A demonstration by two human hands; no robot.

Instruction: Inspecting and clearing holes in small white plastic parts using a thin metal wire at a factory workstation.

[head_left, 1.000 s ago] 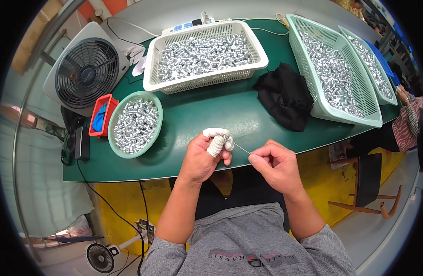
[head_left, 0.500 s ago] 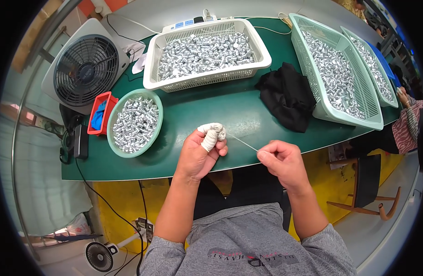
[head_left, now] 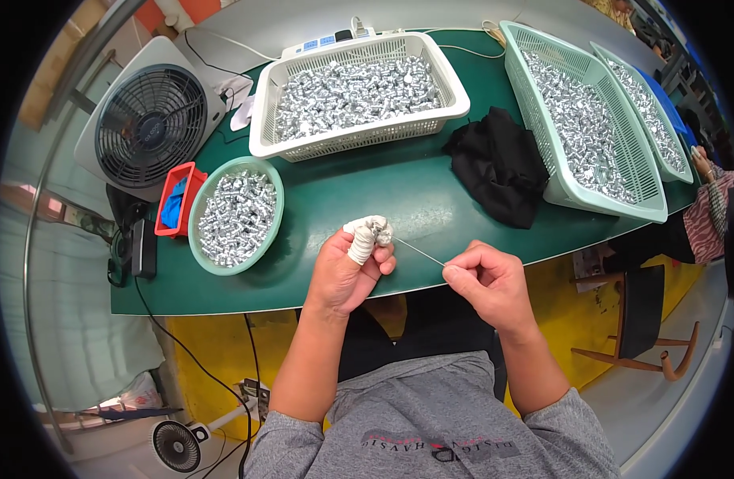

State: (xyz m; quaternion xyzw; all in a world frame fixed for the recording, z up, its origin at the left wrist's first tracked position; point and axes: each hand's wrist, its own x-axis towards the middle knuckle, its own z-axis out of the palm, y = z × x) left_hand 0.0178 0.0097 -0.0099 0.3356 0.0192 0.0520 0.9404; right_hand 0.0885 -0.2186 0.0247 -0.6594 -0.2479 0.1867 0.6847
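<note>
Currently | part [head_left: 380,231]: small, silvery, above table [head_left: 431,215] edge | left hand [head_left: 349,267]: taped fingers clamped on part | right hand [head_left: 486,283]: pinched on thin wire [head_left: 419,252] running to part

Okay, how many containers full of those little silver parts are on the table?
4. A round green bowl at the left, a white basket at the back, and two green baskets on the right: the near one, and the far one, partly behind it.
</note>
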